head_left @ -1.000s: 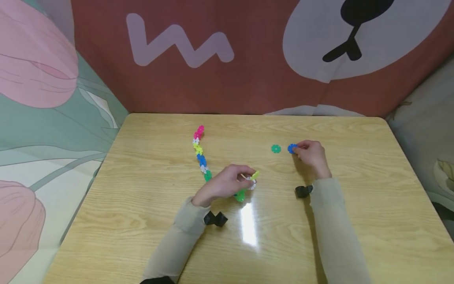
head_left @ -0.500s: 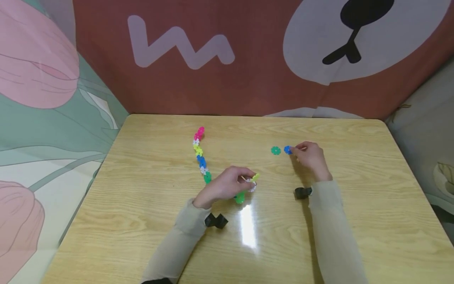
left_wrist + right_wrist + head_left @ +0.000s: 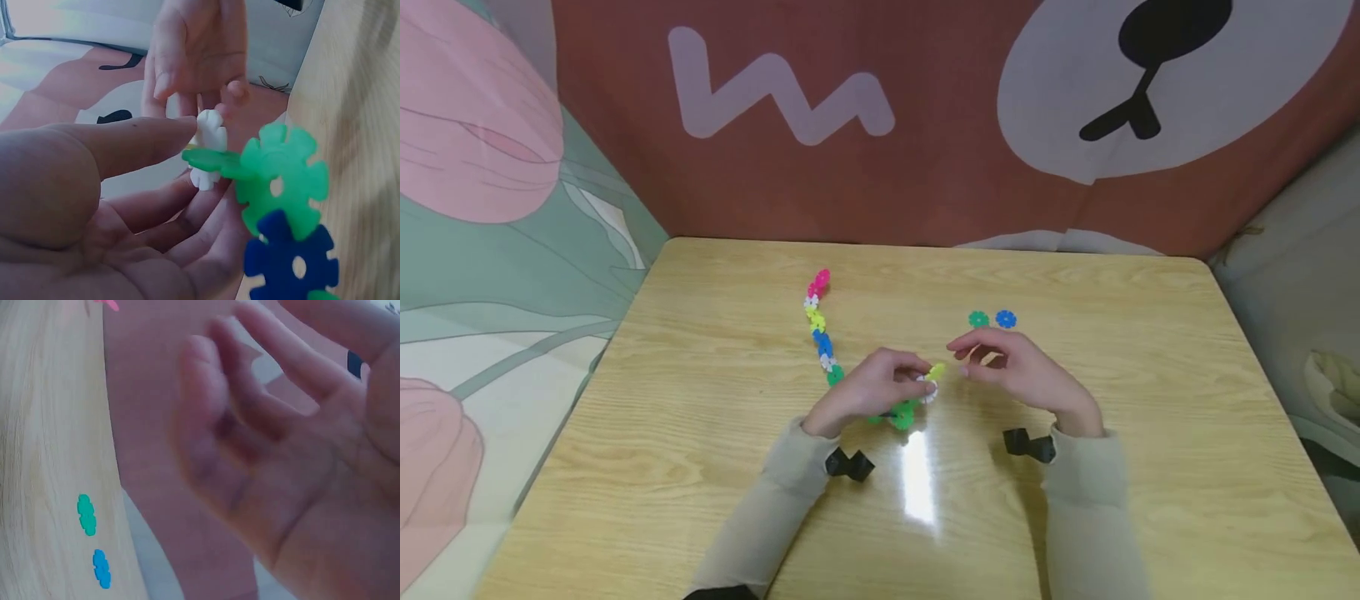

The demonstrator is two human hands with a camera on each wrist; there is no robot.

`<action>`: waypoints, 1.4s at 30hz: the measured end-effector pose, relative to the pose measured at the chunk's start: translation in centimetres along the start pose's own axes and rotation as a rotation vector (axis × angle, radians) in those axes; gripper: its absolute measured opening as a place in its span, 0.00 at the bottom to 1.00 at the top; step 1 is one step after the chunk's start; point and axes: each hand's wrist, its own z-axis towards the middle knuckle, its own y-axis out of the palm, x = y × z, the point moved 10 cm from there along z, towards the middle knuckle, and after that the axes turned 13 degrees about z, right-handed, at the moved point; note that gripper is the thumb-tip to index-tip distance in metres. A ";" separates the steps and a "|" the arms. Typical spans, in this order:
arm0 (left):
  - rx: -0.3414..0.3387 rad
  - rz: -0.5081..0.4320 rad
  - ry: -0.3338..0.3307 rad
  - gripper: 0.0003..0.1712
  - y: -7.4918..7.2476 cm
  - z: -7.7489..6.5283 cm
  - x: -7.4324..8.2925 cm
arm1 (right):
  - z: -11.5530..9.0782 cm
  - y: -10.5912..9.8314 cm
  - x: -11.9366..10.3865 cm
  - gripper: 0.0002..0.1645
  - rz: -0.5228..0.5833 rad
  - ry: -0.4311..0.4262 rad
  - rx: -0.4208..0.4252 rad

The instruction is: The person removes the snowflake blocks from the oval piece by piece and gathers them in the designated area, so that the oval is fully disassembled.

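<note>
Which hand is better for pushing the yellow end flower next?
Probably the right hand: it looks empty and is near the yellow end flower, while the left hand is busy pinching the flower chain.

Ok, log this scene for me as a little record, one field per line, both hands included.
left hand: holds the chain near its white disc and yellow disc
right hand: above the table, holding nothing
chain colours from far end: pink, white, yellow, blue, white, green, then partly hidden by the left hand
loose pieces: green disc and blue disc, side by side
</note>
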 end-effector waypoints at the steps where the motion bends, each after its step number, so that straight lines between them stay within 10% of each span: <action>1: -0.002 -0.005 -0.007 0.21 0.0 0.0 -0.1 | 0.0 0.7 -0.1 0.17 -0.017 0.000 -0.038; 42: -0.153 -0.068 0.143 0.08 1.0 -0.9 0.9 | 1.0 4.1 -1.0 0.03 0.223 -0.098 -0.178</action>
